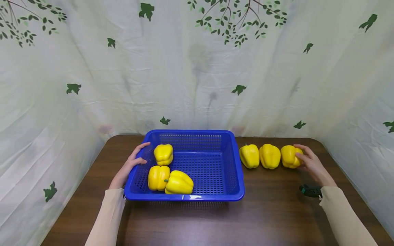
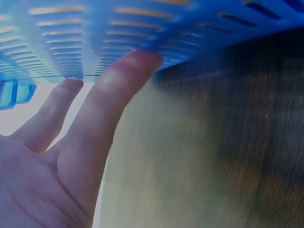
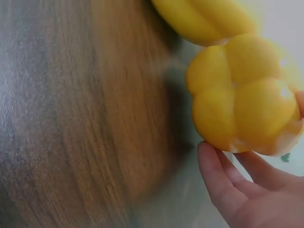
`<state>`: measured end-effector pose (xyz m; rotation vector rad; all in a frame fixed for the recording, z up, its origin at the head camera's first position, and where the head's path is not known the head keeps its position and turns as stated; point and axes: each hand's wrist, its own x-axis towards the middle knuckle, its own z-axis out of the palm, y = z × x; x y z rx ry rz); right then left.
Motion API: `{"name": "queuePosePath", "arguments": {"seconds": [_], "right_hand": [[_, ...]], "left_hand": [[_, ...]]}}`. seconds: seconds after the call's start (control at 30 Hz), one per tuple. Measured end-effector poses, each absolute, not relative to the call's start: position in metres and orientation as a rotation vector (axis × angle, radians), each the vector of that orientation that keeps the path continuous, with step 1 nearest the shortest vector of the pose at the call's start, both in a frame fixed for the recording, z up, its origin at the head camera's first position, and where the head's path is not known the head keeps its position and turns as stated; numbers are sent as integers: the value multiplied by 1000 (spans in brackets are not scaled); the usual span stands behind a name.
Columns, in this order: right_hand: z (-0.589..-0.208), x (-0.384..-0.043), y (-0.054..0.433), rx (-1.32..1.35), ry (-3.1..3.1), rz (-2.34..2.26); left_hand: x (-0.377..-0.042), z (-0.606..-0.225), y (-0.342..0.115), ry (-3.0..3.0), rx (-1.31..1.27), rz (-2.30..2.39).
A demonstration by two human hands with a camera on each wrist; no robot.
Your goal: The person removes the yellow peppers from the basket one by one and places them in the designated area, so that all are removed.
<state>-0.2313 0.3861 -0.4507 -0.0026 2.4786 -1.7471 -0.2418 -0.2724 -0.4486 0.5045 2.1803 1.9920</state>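
Observation:
A blue plastic basket point(image 1: 197, 197) with perforated walls stands on the table, three yellow bell peppers in its left part, one of them point(image 1: 179, 182) lying on its side. My left hand point(image 1: 130, 165) holds the basket's left rim; in the left wrist view, two fingers point(image 2: 107, 102) lie against its slotted outer wall. To the right of the basket, three more yellow bell peppers stand in a row. The rightmost bell pepper point(image 1: 290, 156) is gripped by my right hand point(image 1: 314, 165). Seen by the right wrist camera, fingertips touch this bell pepper's side point(image 3: 242, 97), and its lobed end faces the camera.
Beside the basket's right wall is the nearest loose bell pepper point(image 1: 249, 156), with the middle one point(image 1: 270, 156) close by. The brown wooden table point(image 1: 261, 218) ends at a pale curtain point(image 1: 197, 85) printed with leaves, which encloses the back and sides.

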Motion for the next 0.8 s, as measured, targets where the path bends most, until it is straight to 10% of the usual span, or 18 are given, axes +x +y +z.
{"name": "queuePosePath", "arguments": {"seconds": [0.8], "right_hand": [[-453, -233, 389, -18, 2449, -1743]], "left_hand": [[-244, -450, -273, 2203, 508, 1992]]}}
